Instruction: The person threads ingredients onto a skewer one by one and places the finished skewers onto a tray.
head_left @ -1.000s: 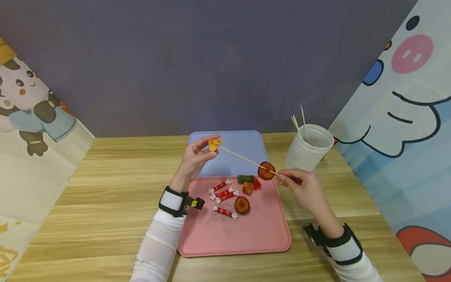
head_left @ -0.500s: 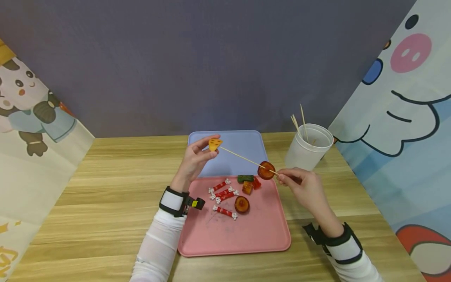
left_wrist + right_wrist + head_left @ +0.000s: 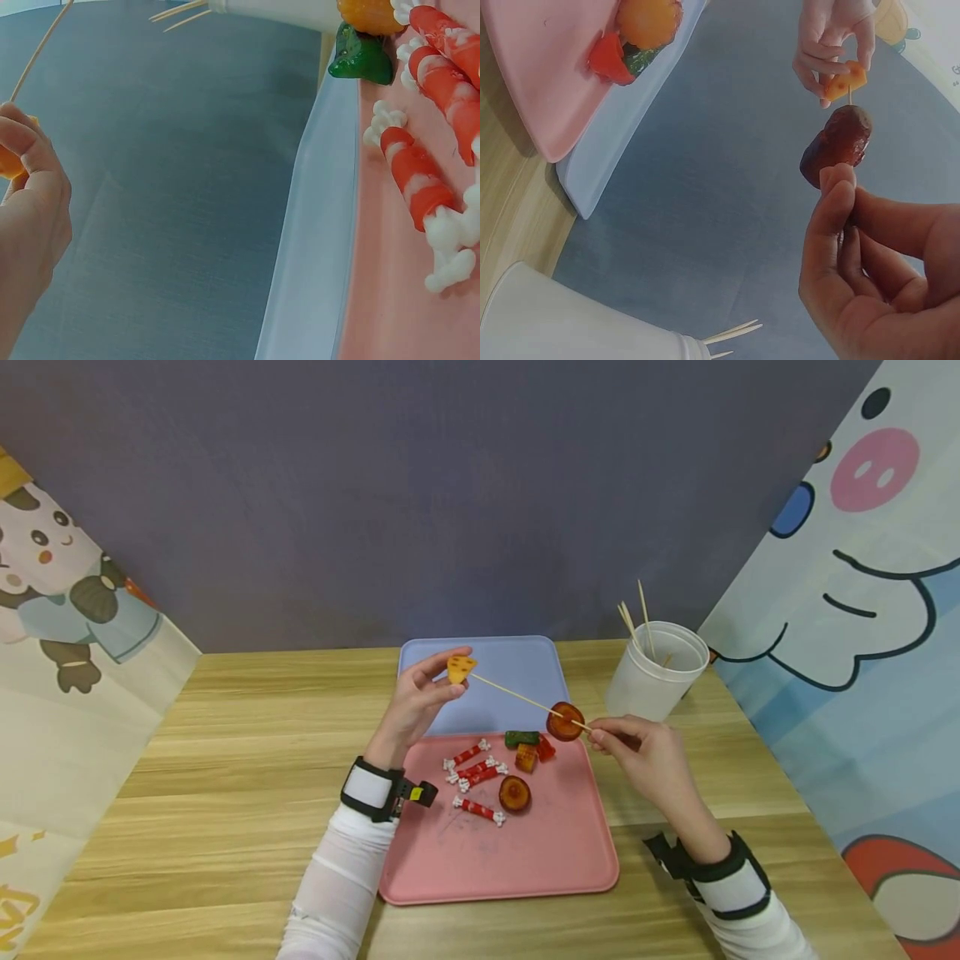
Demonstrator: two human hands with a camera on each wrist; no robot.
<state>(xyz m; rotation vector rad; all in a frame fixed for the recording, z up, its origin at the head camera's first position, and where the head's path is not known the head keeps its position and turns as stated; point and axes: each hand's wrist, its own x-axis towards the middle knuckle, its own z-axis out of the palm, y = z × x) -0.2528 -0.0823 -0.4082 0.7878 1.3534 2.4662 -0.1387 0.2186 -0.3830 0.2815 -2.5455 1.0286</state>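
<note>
Above the trays, my left hand [image 3: 417, 700] pinches a yellow, brown-spotted wedge [image 3: 461, 669] between thumb and fingers. My right hand [image 3: 647, 758] pinches a thin wooden skewer [image 3: 513, 694] near its right end. A round brown slice [image 3: 566, 722] with a darker rim is threaded on the skewer, close to the right fingertips. The skewer's far end meets the wedge; how deep it goes in cannot be told. In the right wrist view, the brown piece [image 3: 840, 144] hangs just past my right fingertips, with the wedge [image 3: 847, 81] beyond it.
On the pink tray [image 3: 502, 868] lie several red-and-white rolls [image 3: 478, 812], another round slice [image 3: 515, 795], and green, orange and red pieces. A blue tray [image 3: 498, 652] adjoins it behind. At the right stands a white tub [image 3: 652, 672] with several skewers in it.
Both hands, the wedge and the skewer with the slice stay almost in place. The wedge shifts very slightly to the right in the head view.
</note>
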